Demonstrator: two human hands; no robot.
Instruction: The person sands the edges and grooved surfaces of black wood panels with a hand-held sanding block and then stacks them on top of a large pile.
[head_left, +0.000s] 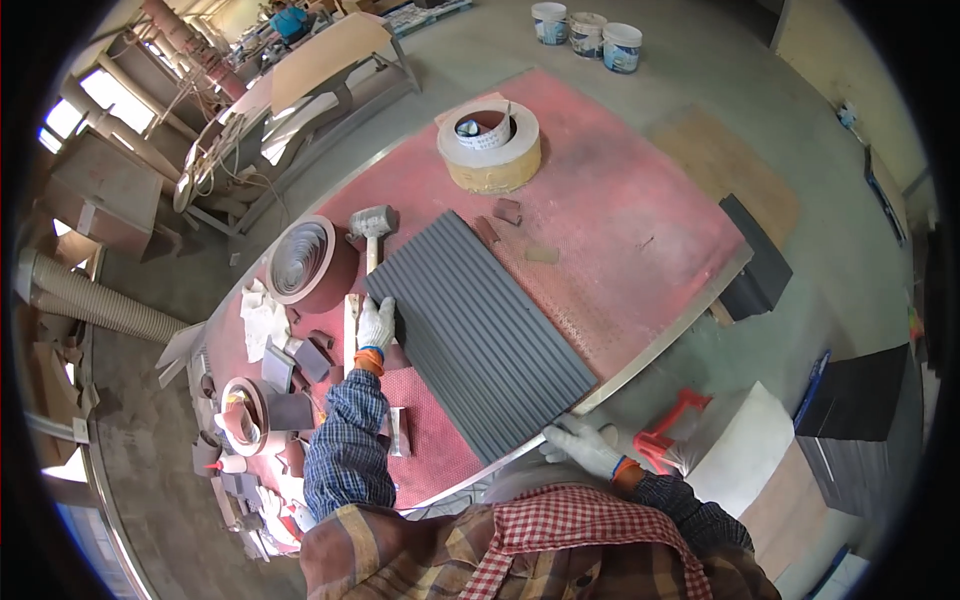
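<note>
A dark grey ribbed panel (480, 330) lies at a slant across the red table in front of me, its grooves running lengthwise. My left hand (375, 325), in a white glove, grips the panel's left long edge with fingers close together. At the near edge, by the right corner, my gloved right hand (582, 447) holds the panel between fingers and thumb; some fingertips are hidden. Just beyond the left hand lies a mallet (374, 222) with a grey head, partly covered by the panel. A pale wooden strip (351, 330) is beside that hand.
The red table (640, 190) carries a large tape roll (490, 165), a roll of abrasive strip (312, 262), sanding scraps (508, 210) and a smaller roll (246, 415). A red stand (672, 430) and a stack of dark panels (850, 440) are on the right; buckets (587, 35) stand behind.
</note>
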